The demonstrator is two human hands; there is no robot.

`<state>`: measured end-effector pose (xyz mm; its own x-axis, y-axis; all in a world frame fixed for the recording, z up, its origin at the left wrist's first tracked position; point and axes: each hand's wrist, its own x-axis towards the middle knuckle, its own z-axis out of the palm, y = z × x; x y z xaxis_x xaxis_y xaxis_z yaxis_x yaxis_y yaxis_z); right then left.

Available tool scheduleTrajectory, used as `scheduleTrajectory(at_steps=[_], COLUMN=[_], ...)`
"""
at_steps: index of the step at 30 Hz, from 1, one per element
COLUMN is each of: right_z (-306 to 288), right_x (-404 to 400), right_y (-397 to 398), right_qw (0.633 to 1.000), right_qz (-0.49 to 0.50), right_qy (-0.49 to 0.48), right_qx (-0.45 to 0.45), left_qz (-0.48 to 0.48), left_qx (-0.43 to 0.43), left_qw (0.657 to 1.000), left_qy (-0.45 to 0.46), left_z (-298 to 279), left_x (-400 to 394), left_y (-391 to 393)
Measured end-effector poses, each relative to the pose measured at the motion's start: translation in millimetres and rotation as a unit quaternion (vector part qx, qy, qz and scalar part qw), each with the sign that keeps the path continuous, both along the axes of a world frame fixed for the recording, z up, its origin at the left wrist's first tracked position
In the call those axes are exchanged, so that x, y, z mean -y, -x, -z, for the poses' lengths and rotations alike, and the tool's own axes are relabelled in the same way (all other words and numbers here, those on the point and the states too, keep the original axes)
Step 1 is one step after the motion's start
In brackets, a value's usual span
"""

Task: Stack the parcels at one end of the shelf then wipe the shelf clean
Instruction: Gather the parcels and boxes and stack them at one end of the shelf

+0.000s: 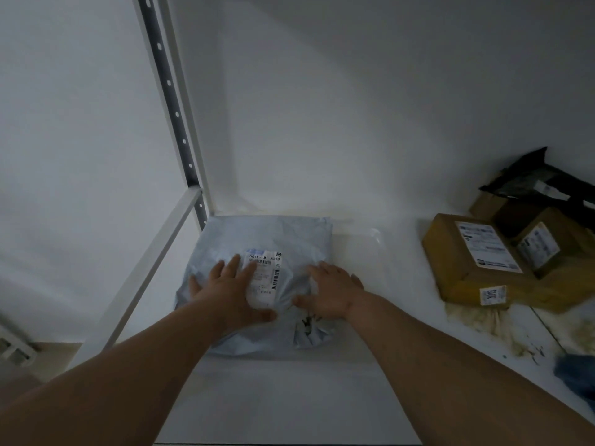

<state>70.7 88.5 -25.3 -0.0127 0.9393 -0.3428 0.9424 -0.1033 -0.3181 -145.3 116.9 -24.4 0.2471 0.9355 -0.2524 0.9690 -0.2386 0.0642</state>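
A pale blue plastic mailer parcel (283,239) with a white label lies in the left back corner of the white shelf (289,397). My left hand (231,291) rests flat on its left half, fingers spread, partly over the label. My right hand (331,292) lies palm down on its right side, fingers apart. A clear flat bag (357,243) sticks out beneath the parcel to the right. At the right end sit a brown cardboard box (463,262), a smaller box (544,243) on it and a black mailer (537,181) behind.
A white shelf upright with a perforated dark strip (174,107) rises at the left corner. Yellowish dirt and crumbs (502,329) stain the shelf in front of the boxes. A blue cloth (576,378) lies at the right edge. The wall is directly behind.
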Motion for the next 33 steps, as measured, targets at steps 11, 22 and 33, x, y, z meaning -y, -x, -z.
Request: scheduleTrajectory(at_steps=[11,22,33], right_z=[-43,-98,-132], right_x=[26,74,108], right_y=[-62,-186,-344], right_qw=[0.977,0.946,0.917], right_qz=[0.102,0.102,0.175], right_qy=[-0.166,-0.237,-0.352], right_qx=[-0.082,-0.196,0.068], left_qz=[0.016,0.013,0.018], left_qx=[0.184,0.277,0.34], left_qw=[0.979,0.959,0.936], left_qy=[-0.083,-0.058,-0.085], left_z=[-48,-68,-98], left_x=[18,44,82], left_y=[-102,-251,-410])
